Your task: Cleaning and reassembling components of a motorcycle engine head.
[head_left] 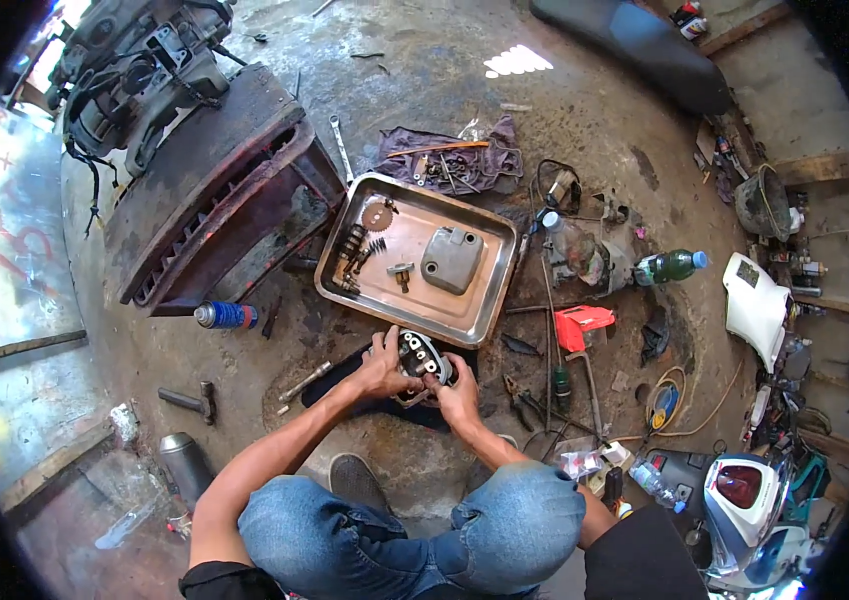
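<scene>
Between my two hands, just in front of the tray, is a grey metal engine cylinder head (423, 356) with dark recesses and bolt holes. My left hand (385, 368) grips its left side with the fingers wrapped round the edge. On the right side my right hand (458, 392) is closed on it, thumb near the middle. The steel tray (405, 322) holds a grey engine cover (452, 260), a toothed sprocket (378, 217), a camshaft-like part (352, 243), springs (372, 252) and a small metal piece (401, 275). A dark cloth (345, 395) lies under my hands.
A purple rag (498, 150) with small parts lies beyond the tray, beside a wrench (341, 145). At left are a blue spray can (227, 315), a hammer (192, 401) and a stand bearing an engine (160, 80). Pliers (522, 402), a red box (582, 325) and a green bottle (670, 266) sit right.
</scene>
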Tool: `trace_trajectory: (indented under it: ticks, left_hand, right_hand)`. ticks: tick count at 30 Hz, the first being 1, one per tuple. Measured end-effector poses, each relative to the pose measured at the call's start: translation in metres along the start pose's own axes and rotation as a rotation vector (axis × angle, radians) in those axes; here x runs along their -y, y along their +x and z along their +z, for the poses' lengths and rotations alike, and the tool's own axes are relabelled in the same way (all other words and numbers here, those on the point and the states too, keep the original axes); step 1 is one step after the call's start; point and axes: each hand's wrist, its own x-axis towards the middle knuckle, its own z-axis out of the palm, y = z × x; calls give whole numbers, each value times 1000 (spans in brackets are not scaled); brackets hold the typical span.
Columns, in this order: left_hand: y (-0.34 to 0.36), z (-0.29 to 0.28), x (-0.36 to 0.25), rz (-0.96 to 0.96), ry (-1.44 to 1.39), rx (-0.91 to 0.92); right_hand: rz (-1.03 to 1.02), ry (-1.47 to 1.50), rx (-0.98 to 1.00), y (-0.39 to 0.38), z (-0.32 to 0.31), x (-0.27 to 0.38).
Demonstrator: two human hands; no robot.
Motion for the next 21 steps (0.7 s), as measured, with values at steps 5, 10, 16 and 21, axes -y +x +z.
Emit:
trace_trajectory:
  ticks: [5, 10, 16, 21]
  left_hand:
    - [10, -6, 5, 29, -30, 63]
    - [21, -6, 9, 55, -2, 47]
    - [15, -8, 0, 49, 37, 12]
    - [22, -4, 10, 181, 149, 45]
  right_hand:
    - [157, 349, 132, 14, 3, -11]
    - [235, 457, 213, 18, -6, -10]
    - [224, 563, 366, 17, -19, -12]
    - [243, 616, 295, 11, -3, -25]
